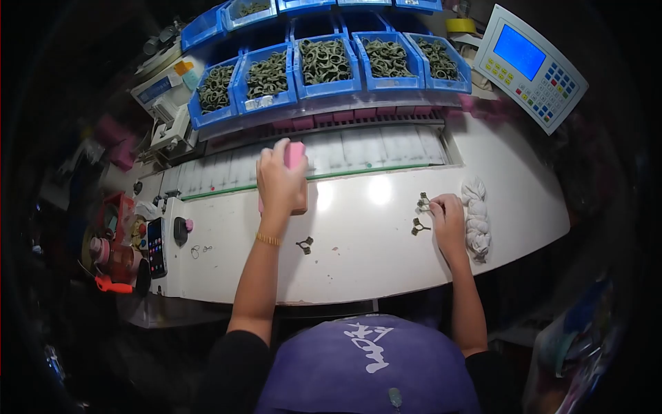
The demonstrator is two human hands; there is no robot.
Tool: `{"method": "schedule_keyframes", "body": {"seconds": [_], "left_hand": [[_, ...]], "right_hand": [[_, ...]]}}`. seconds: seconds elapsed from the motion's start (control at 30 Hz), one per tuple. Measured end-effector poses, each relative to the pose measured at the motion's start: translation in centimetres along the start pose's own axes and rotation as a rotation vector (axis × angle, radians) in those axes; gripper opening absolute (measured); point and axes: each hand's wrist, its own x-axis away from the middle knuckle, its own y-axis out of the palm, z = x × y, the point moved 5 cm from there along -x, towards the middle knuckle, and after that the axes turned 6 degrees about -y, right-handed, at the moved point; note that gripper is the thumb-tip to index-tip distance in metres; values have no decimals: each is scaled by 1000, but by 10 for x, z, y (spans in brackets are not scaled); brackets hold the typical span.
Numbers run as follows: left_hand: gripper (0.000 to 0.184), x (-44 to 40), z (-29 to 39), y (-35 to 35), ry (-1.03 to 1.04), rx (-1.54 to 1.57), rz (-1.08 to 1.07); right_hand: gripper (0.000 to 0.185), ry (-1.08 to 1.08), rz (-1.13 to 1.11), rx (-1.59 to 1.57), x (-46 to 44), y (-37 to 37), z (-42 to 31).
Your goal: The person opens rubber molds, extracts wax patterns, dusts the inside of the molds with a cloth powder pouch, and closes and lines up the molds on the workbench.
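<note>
My left hand (274, 176) is raised over the far middle of the white table (365, 255), its fingers closed around a pink block (295, 154). Below that hand a brown and pink box-like thing (301, 199) shows only in part. Over at the right, my right hand (448, 215) pinches a small dark branched metal piece (423, 201) at the tabletop. A similar metal piece (419, 227) lies just below it. Another metal piece (305, 244) lies nearer the middle, right of my left forearm.
Blue bins (324, 62) full of dark ring-shaped metal parts stand at the back. A keypad device with a blue screen (531, 65) stands back right. A twisted white cloth (477, 221) lies beside my right hand. A phone (157, 247) and a red basket (114, 214) are at left.
</note>
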Motion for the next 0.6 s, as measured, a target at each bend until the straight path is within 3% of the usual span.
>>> {"method": "schedule_keyframes", "body": {"seconds": [0.13,0.2,0.23,0.3,0.33,0.4,0.53,0.6], "left_hand": [[51,-43,-42,33,-138,-225,10],[58,-47,-54,36,-228,-385,-113],[58,-44,-57,34,-221,-385,-120],[70,-22,-56,15,-104,-343,73],[79,-7,-49,3,-155,-279,-22],[80,32,-36,3,-57,-351,-64],[82,79,-14,19,122,-317,-180],[83,81,-7,21,198,-257,-255]], "right_hand": [[7,107,29,-97,5,-6,-1],[9,195,42,-200,10,-7,5],[9,204,47,-197,14,-10,5],[6,267,-18,-285,27,-15,3],[6,272,-19,-283,32,-19,0],[11,-135,-159,34,37,-18,-29],[16,-22,7,-113,33,-19,-38],[18,-123,100,-30,34,-17,-43]]}}
